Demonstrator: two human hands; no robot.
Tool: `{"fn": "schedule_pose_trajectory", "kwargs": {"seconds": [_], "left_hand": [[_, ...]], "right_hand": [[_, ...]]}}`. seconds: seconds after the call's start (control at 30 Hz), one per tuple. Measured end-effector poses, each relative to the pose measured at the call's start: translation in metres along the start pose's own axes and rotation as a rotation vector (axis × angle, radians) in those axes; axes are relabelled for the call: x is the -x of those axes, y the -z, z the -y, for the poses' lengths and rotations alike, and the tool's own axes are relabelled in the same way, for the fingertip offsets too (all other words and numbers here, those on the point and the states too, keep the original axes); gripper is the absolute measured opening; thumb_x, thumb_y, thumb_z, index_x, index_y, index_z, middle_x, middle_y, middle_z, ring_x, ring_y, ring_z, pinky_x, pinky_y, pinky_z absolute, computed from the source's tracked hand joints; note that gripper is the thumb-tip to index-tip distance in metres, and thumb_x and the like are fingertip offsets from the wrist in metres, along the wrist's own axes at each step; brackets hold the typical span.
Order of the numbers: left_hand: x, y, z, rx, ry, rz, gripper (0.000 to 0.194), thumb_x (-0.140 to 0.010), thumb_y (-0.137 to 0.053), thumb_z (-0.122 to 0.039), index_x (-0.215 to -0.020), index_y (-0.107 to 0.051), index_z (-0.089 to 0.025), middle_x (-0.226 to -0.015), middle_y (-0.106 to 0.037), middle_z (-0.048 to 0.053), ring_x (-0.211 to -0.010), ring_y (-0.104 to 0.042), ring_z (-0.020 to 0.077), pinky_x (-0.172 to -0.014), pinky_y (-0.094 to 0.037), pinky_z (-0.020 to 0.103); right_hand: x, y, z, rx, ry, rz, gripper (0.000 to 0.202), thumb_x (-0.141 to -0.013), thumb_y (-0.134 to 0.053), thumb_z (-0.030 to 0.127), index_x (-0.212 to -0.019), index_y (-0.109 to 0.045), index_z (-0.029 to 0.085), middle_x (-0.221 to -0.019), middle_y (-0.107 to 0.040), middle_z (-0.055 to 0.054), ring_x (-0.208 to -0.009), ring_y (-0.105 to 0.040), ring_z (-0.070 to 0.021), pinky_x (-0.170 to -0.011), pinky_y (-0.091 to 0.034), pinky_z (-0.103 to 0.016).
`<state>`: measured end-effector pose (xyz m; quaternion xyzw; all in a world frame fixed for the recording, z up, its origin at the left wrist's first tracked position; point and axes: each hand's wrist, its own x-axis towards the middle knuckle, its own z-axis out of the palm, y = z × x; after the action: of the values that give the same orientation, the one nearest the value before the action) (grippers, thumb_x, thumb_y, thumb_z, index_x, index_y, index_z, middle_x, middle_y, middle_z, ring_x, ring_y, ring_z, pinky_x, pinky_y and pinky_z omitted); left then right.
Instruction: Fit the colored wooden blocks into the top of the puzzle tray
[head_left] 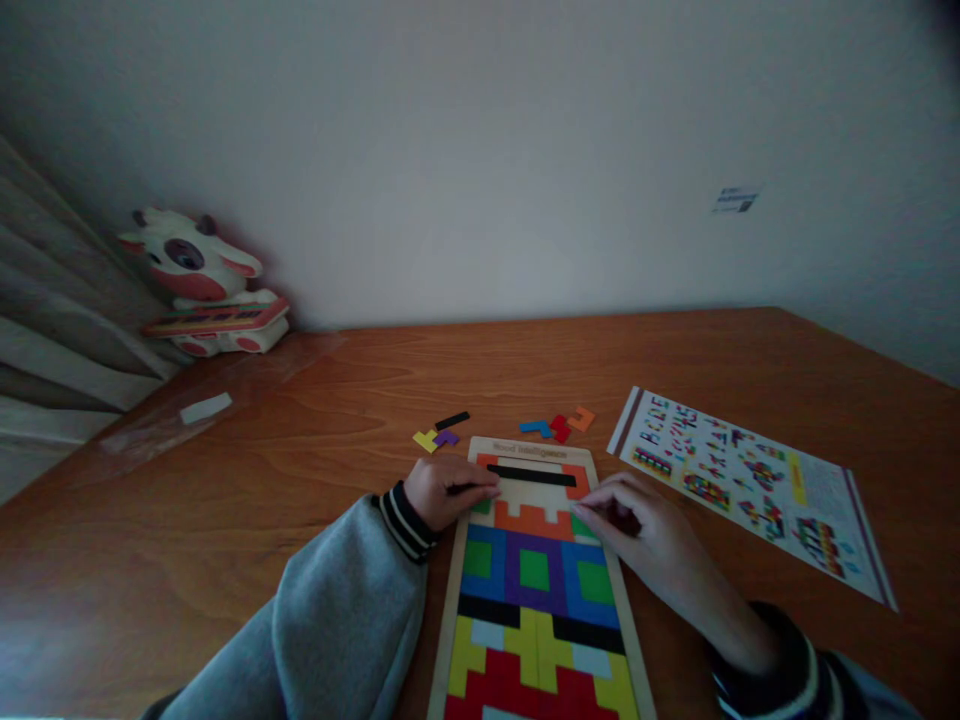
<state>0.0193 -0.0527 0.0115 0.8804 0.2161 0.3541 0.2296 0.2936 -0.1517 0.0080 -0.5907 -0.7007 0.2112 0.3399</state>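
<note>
A wooden puzzle board [633, 640] lies on the table, largely filled with red, yellow, black, blue, purple, green and orange pieces. Near its top, a long black strip [531, 475] spans the space between orange pieces. My left hand [450, 488] rests at the board's upper left edge, fingertips together beside a green piece [481, 506]. At the upper right edge is my right hand [630, 512], its thumb and forefinger close together by another green piece [581, 528]. Whatever either pinch may hold is too small or hidden to make out.
Beyond the board lie loose pieces: black [452, 421], yellow [425, 441], purple [447, 438], blue [535, 428], red [560, 429] and orange [581, 419]. A printed sheet [750, 480] lies right. A cow toy [217, 285] and clear plastic [142, 435] are left.
</note>
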Motion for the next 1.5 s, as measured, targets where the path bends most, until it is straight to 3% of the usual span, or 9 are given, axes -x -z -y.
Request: {"fn": "schedule_pose_trajectory", "kwargs": {"seconds": [0.13,0.33,0.43,0.63,0.87,1.2,1.5], "left_hand": [[-0.001,0.005,-0.005,-0.086,-0.108,0.005,0.015,-0.087,-0.061,-0.019,-0.098,-0.071,-0.015,-0.093,-0.075,0.008,-0.085,-0.071,0.0164,-0.08,-0.058,0.028],[0.002,0.016,-0.002,-0.258,-0.375,0.044,0.015,-0.081,-0.066,-0.017,-0.096,-0.07,-0.02,-0.086,-0.076,0.003,-0.076,-0.069,0.0149,-0.074,-0.057,0.028],[0.003,0.018,-0.003,-0.258,-0.408,0.062,0.014,-0.08,-0.067,-0.018,-0.094,-0.07,-0.021,-0.083,-0.076,0.002,-0.075,-0.069,0.0146,-0.072,-0.058,0.028],[0.006,0.017,-0.003,-0.273,-0.385,0.108,0.013,-0.081,-0.068,-0.024,-0.093,-0.071,-0.022,-0.082,-0.076,0.003,-0.076,-0.069,0.0157,-0.072,-0.057,0.029],[0.006,0.017,-0.001,-0.251,-0.399,0.093,0.017,-0.08,-0.068,-0.018,-0.097,-0.068,-0.021,-0.085,-0.076,0.002,-0.079,-0.069,0.0145,-0.078,-0.057,0.029],[0.004,0.019,-0.001,-0.411,-0.199,0.005,0.02,-0.086,-0.058,-0.019,-0.104,-0.067,-0.02,-0.1,-0.072,0.007,-0.089,-0.067,0.0175,-0.086,-0.055,0.034],[0.007,0.016,0.003,-0.428,-0.198,0.045,0.02,-0.085,-0.061,-0.018,-0.104,-0.066,-0.021,-0.103,-0.072,0.005,-0.092,-0.066,0.0181,-0.087,-0.054,0.035]], "right_hand": [[0.0,-0.003,-0.001,0.049,0.023,-0.012,0.021,-0.088,-0.057,0.041,-0.082,-0.065,0.023,-0.078,-0.059,-0.003,-0.069,-0.058,-0.0172,-0.059,-0.049,-0.03],[0.0,-0.003,-0.004,0.037,0.01,0.006,0.019,-0.087,-0.059,0.04,-0.082,-0.064,0.023,-0.076,-0.058,-0.003,-0.066,-0.057,-0.0162,-0.058,-0.048,-0.029],[0.0,-0.002,-0.004,0.037,0.017,0.021,0.021,-0.086,-0.06,0.043,-0.082,-0.064,0.023,-0.076,-0.059,-0.003,-0.066,-0.057,-0.0163,-0.059,-0.048,-0.03],[0.0,0.001,-0.002,0.046,0.028,0.049,0.024,-0.088,-0.056,0.045,-0.08,-0.063,0.024,-0.078,-0.06,-0.003,-0.067,-0.057,-0.0173,-0.058,-0.047,-0.031],[0.002,0.003,0.002,0.018,0.003,0.059,0.025,-0.092,-0.05,0.042,-0.08,-0.062,0.024,-0.08,-0.06,-0.003,-0.072,-0.058,-0.018,-0.064,-0.049,-0.032],[0.003,0.002,-0.001,-0.035,0.01,-0.064,0.016,-0.093,-0.048,0.037,-0.095,-0.058,0.025,-0.089,-0.062,-0.006,-0.076,-0.058,-0.0195,-0.067,-0.051,-0.034],[0.003,0.002,0.003,-0.05,0.014,-0.028,0.013,-0.093,-0.048,0.033,-0.093,-0.058,0.025,-0.091,-0.06,-0.004,-0.076,-0.06,-0.018,-0.069,-0.051,-0.033]]}}
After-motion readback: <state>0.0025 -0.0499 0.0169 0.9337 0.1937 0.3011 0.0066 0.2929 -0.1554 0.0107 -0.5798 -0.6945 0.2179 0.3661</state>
